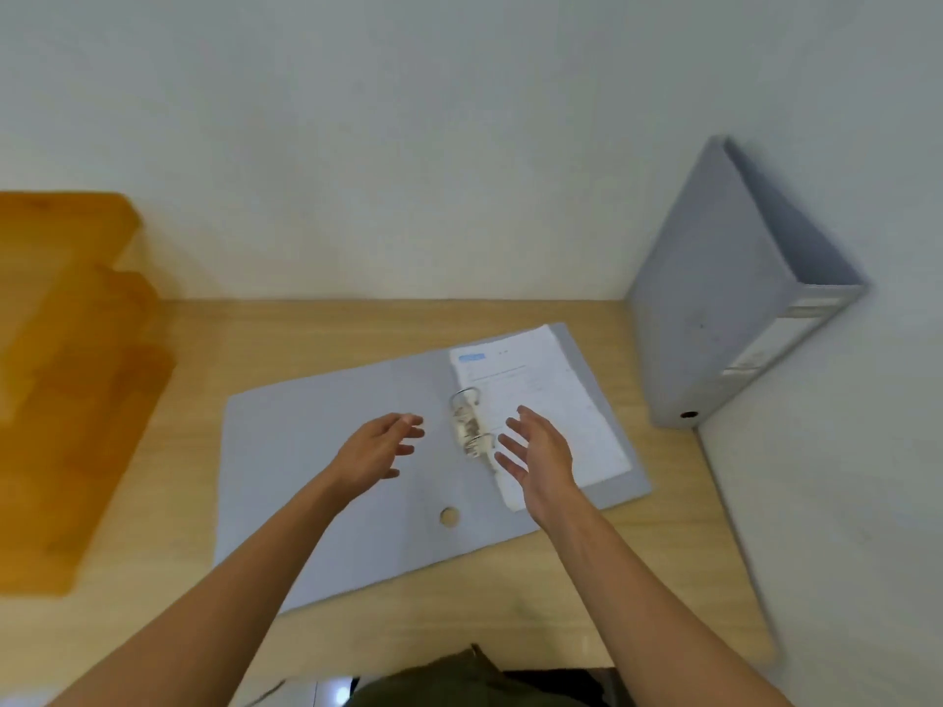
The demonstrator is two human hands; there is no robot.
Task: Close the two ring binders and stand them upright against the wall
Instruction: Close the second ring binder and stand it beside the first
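A grey ring binder [326,451] lies open and flat on the wooden desk [510,604]. Its metal rings [469,423] sit in the middle, with white printed sheets [551,400] on its right half. My left hand [377,449] hovers over the left cover, fingers apart, holding nothing. My right hand [538,454] hovers over the sheets just right of the rings, also with spread fingers and nothing in it. A second grey binder [714,308] is closed and stands upright in the back right corner, leaning against the wall.
An orange tiered paper tray [66,380] takes up the left side of the desk. White walls [408,145] bound the desk at the back and on the right. The desk's front edge lies close to my body.
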